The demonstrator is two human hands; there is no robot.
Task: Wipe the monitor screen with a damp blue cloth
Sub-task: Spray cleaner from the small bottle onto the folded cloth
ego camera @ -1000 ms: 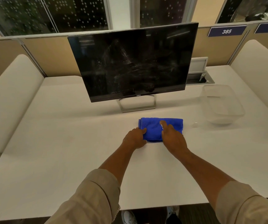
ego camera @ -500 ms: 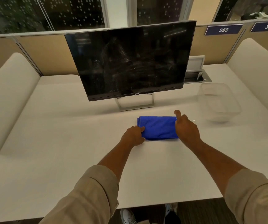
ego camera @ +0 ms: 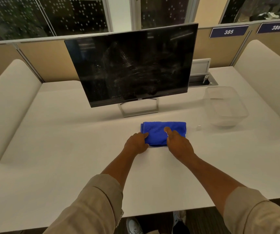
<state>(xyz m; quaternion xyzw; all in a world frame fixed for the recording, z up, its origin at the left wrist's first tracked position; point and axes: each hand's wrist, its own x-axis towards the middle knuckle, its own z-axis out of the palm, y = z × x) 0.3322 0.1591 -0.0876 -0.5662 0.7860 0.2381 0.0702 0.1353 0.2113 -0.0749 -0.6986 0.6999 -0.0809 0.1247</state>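
Cloth [ego camera: 159,131], blue and folded into a thick rectangle, is lying flat on the tabletop [ego camera: 68,157] just in front of the monitor stand, at the twelve o'clock of our two hands. We are keeping it folded, we judge, so that it gives a firm, compact pad for the screen rather than a loose rag. Our left hand [ego camera: 136,144] is curling its fingers [ego camera: 144,135] around the cloth's near left corner, at about its seven o'clock, pinning it there; our right hand [ego camera: 178,144] is lying over the near right part with its fingers [ego camera: 167,130] stretched out and pressing flat on top, not closing around anything. We are probably smoothing or squaring the fold before lifting. The monitor [ego camera: 132,66] is standing upright beyond the cloth, its dark screen showing pale streaks and smudges, so the wiping is not yet begun as far as we can tell. A clear plastic tub [ego camera: 225,107] is sitting at two o'clock from the cloth, well apart from it, likely the water source.
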